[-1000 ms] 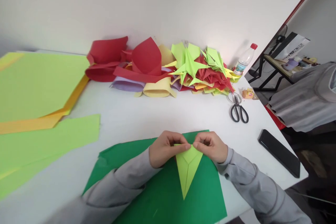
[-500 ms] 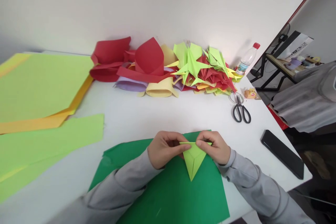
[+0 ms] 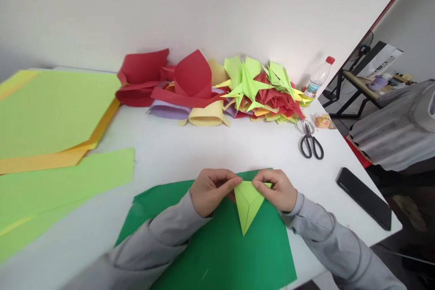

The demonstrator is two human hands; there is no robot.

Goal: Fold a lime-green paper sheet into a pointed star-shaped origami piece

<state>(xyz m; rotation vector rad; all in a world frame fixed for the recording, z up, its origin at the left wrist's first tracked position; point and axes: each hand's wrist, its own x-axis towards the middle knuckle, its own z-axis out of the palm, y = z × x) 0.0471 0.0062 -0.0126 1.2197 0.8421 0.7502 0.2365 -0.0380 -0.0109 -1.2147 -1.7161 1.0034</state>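
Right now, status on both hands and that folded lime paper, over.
Grips: left hand and right hand both pinch the folded lime paper at its top. It sits over the dark green sheet. Apart, off right: scissors, phone.

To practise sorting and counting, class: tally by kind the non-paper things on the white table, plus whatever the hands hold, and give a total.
Scissors: 1
Plastic bottle: 1
Black phone: 1
Small yellow packet: 1
Folded light-green paper, pinched between left hand and right hand: 1
Total: 5
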